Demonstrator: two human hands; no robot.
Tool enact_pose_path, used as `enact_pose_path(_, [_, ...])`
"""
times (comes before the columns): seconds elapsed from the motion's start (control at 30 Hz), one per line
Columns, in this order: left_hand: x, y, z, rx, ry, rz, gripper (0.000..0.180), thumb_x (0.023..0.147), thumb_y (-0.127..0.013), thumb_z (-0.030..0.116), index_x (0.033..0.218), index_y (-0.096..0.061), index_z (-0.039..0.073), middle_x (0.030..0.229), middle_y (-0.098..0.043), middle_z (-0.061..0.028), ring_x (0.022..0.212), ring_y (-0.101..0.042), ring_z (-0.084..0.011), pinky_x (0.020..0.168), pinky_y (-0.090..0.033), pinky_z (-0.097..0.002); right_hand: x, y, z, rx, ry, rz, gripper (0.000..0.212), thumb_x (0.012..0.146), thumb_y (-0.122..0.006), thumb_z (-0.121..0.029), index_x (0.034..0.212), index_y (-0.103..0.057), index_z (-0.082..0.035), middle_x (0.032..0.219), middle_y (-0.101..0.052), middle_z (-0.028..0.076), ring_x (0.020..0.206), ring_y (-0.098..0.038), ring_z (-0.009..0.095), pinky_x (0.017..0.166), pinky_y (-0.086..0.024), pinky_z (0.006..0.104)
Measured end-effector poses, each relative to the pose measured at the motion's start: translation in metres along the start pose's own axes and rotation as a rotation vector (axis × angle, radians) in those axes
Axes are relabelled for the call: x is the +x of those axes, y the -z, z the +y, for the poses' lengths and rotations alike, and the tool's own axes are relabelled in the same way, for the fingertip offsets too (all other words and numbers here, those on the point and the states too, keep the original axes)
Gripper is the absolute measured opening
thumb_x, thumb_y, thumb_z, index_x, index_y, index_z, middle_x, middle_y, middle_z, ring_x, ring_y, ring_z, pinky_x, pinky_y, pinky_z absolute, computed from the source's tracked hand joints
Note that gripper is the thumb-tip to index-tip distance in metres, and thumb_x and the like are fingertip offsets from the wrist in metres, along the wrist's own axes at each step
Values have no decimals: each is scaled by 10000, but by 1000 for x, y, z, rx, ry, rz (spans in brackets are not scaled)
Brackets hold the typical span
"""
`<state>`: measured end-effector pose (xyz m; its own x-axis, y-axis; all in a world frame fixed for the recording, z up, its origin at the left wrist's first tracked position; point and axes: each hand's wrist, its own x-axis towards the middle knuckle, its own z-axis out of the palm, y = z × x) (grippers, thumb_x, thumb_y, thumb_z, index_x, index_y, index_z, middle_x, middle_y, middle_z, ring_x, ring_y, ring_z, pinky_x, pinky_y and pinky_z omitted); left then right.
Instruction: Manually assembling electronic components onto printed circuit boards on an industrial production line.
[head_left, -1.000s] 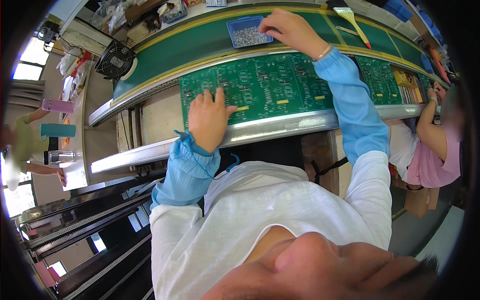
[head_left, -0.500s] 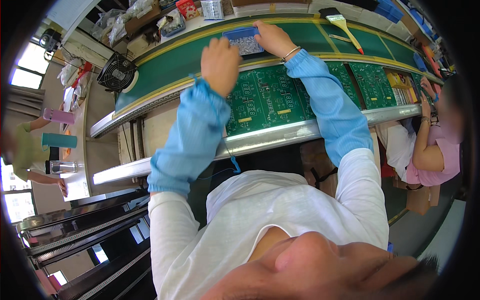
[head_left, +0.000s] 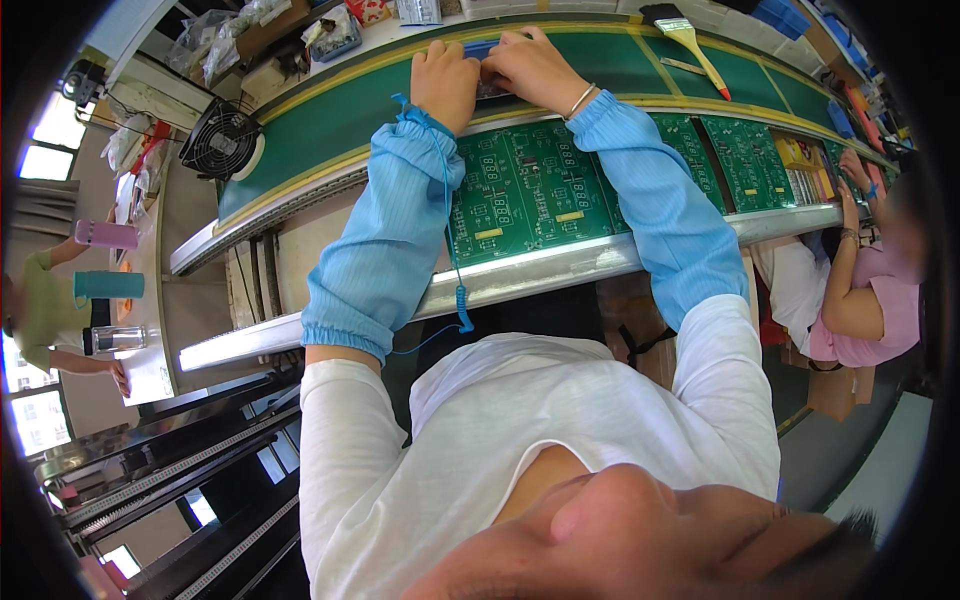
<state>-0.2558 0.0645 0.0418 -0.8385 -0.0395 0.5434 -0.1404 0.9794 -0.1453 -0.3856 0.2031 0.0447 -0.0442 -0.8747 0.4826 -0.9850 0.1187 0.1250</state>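
My left hand [head_left: 445,88] and my right hand [head_left: 532,70] meet over a small blue bin [head_left: 481,48] on the green belt at the far side. Both have curled fingers, close together; whatever they pinch is hidden. They cover most of the bin, including the small clear or silvery pieces in it. Closer to me, green circuit boards [head_left: 520,185] with white digit displays lie in a row between the metal rails, below my hands. A blue coiled cord [head_left: 462,300] hangs from the strap at my left wrist.
A brush [head_left: 690,45] lies on the belt [head_left: 330,115] to the right. A black fan [head_left: 222,140] stands at its left end. The near metal rail [head_left: 540,275] crosses before me. A co-worker [head_left: 870,300] sits at right; another person [head_left: 50,310] is at the left bench.
My left hand has moved up to the bin, beside my right hand. My right hand has shifted slightly left from the bin's right edge, and its fingers now cover the bin.
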Motion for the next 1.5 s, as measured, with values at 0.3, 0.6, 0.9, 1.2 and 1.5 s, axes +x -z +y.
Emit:
enact_pose_path(0.3, [-4, 30, 2, -394, 61, 146, 123, 851, -742, 145, 934, -735, 53, 839, -715, -71, 787, -679, -257, 659, -520, -402, 0, 4, 4, 65, -15, 170, 53, 859, -740, -221, 908, -741, -202, 849, -695, -12, 948, -626, 218, 958, -443, 468])
enact_pose_path(0.6, [-49, 41, -4, -1563, 595, -425, 159, 995, -676, 122, 1079, -737, 1, 904, -718, -39, 738, -655, -91, 672, -548, -221, -33, 63, 10, 606, -101, 15, 188, 906, -714, -131, 1078, -717, -54, 966, -751, 99, 864, -725, 256, 760, -567, 347])
enact_pose_path(0.9, [-56, 22, 6, -1519, 583, -418, 98, 969, -681, 54, 1002, -722, -28, 884, -729, -79, 721, -684, -105, 636, -570, -222, -89, 43, 27, 789, -406, 83, 187, 936, -717, -89, 1116, -708, -39, 968, -744, 51, 886, -706, 134, 797, -567, 279])
enact_pose_path(1.2, [-64, 7, 25, -749, 121, -109, 86, 865, -692, 26, 950, -694, 16, 881, -674, -132, 800, -678, -291, 707, -524, -379, -98, 32, 27, 724, -388, -27, 87, 942, -706, -81, 1014, -671, -47, 877, -699, 47, 796, -669, 140, 724, -545, 280])
enact_pose_path(1.5, [-62, 8, 28, -674, 123, -183, 71, 879, -684, 82, 931, -687, 34, 938, -641, -139, 887, -650, -368, 757, -514, -432, -102, 35, 37, 658, -397, -13, 104, 950, -704, -101, 1017, -644, -50, 873, -679, 43, 788, -651, 132, 717, -534, 271])
